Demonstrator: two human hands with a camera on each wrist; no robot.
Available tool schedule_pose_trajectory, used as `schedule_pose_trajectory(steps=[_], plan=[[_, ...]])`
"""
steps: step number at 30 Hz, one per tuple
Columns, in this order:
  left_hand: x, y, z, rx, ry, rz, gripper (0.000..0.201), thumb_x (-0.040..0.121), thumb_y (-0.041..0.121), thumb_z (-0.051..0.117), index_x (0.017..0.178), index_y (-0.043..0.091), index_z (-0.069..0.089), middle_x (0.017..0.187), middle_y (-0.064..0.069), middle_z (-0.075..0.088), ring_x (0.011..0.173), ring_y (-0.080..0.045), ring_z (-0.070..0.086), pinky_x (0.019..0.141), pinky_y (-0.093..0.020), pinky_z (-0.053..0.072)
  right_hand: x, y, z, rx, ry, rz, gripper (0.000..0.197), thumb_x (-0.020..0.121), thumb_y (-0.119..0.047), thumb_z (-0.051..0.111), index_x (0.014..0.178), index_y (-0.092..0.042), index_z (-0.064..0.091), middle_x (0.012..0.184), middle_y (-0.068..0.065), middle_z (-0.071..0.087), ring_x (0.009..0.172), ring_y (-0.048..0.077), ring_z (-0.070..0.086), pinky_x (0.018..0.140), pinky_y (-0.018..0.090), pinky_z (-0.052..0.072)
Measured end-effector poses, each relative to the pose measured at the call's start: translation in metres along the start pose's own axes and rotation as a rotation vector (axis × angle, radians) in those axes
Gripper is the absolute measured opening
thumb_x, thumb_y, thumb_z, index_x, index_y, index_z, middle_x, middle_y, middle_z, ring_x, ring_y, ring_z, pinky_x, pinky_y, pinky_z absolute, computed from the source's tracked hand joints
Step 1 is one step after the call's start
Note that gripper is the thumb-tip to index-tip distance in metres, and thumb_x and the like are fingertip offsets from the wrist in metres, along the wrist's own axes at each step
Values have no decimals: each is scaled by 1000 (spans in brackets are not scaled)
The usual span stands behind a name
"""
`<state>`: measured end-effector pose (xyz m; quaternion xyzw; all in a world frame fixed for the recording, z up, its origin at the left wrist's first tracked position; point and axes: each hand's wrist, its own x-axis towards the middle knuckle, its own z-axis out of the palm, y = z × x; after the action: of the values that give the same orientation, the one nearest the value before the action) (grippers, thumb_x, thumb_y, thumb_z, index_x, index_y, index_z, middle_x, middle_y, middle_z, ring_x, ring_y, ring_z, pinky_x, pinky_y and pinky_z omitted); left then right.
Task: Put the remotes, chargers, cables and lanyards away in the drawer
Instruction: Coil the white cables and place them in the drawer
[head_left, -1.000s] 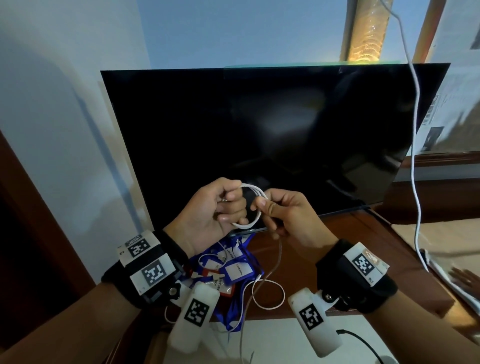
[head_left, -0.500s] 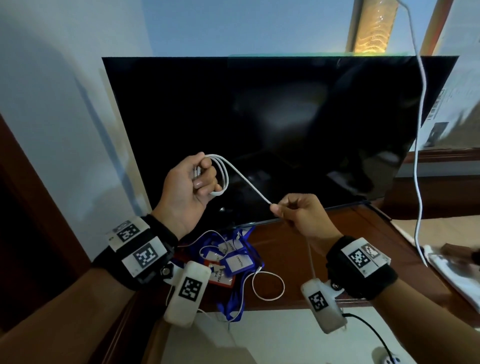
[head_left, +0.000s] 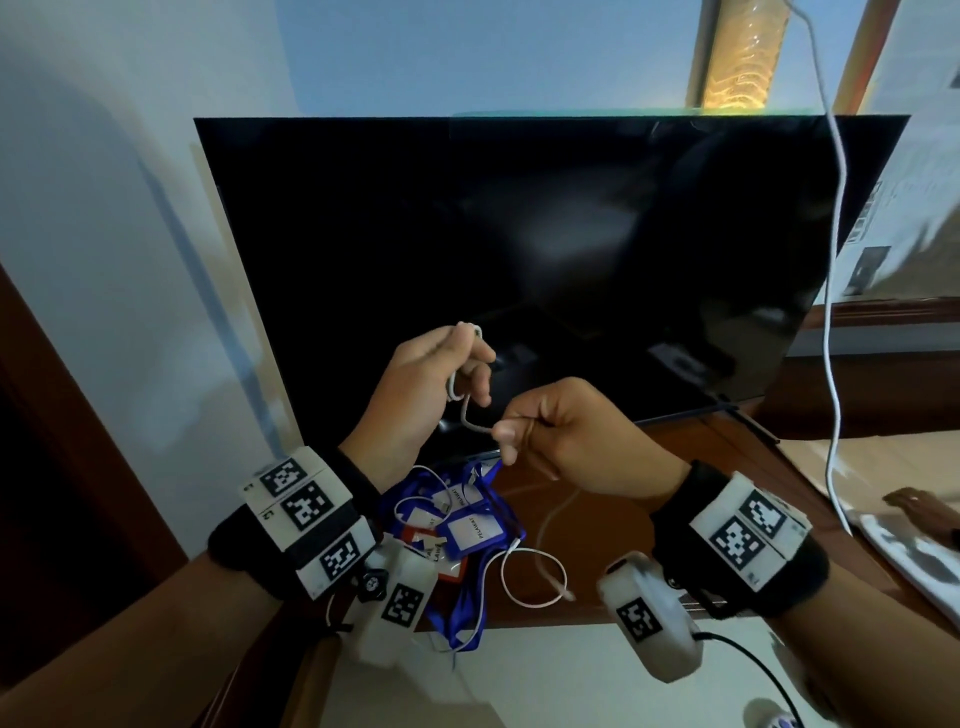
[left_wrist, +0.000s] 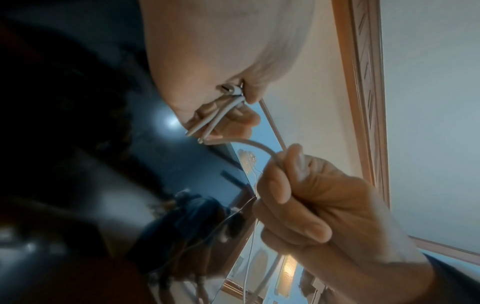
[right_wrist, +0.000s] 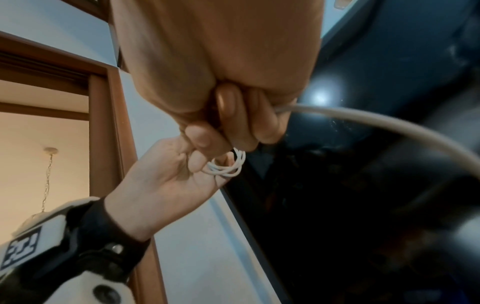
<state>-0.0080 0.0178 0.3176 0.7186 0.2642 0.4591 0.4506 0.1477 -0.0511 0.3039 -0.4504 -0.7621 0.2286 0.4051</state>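
Observation:
Both hands are raised in front of the dark TV screen, winding a thin white cable (head_left: 470, 418). My left hand (head_left: 431, 384) grips a small coil of its loops (right_wrist: 226, 166), the strands running across the curled fingers (left_wrist: 233, 119). My right hand (head_left: 558, 434) pinches the free run of the cable (left_wrist: 262, 147) just below and to the right; the rest trails down through that fist to the wooden top. On that top lies a heap of blue lanyards (head_left: 457, 525) with white badge cards, and another white cable loop (head_left: 532, 577).
A large black TV (head_left: 545, 260) stands upright on the brown wooden cabinet top (head_left: 675, 447) against a pale wall. A long white cord (head_left: 836, 270) hangs down at the right. White papers (head_left: 914, 556) and another person's hand (head_left: 919, 506) are at the far right.
My hands were spread apart with the cable stretched between them; now they are close together again, the right hand having brought the cable back toward the coil in the left.

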Motion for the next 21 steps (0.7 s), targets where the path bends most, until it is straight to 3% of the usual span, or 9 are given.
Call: schedule_pose_trajectory(steps=[3,6,8,13,17,21], plan=[[-3,1,3,76,-64,-42,36,103,24,36,84,5,61,68,-7,59,64,-10,59,66,-16,46,1,-1,-3,27,65,-7,32,95,-17,55,64,-9,61,43,-8,46,37,5,39,46,11,32],[-5,3,6,83,-183,-80,39,103,23,35,83,2,61,68,-22,59,59,-22,58,62,-29,49,2,0,-6,20,148,-25,34,95,-18,55,62,-21,57,42,-13,49,37,5,39,45,11,31],[-6,3,6,96,-205,-104,40,103,25,34,81,4,60,59,-18,56,53,-23,54,62,-35,47,3,2,-7,-37,203,-33,33,94,-20,56,61,-22,56,42,-13,49,37,6,41,44,10,30],[-8,6,6,101,-287,-190,43,102,28,35,80,0,58,44,1,38,40,-13,38,51,-20,39,4,9,-5,-176,321,-89,32,90,-25,62,61,-12,61,46,-8,48,41,7,45,43,10,31],[-10,8,5,19,-303,-280,41,100,31,40,73,6,57,44,3,32,40,-13,30,57,-24,42,3,14,-4,-29,378,-43,29,84,-29,67,70,-4,61,48,-7,54,40,5,47,43,10,33],[-11,8,4,-50,-320,-319,38,98,32,43,70,9,54,42,5,30,40,-12,28,61,-28,42,0,12,-6,146,204,-15,22,88,-27,60,93,-7,65,60,5,61,45,12,46,45,18,37]])
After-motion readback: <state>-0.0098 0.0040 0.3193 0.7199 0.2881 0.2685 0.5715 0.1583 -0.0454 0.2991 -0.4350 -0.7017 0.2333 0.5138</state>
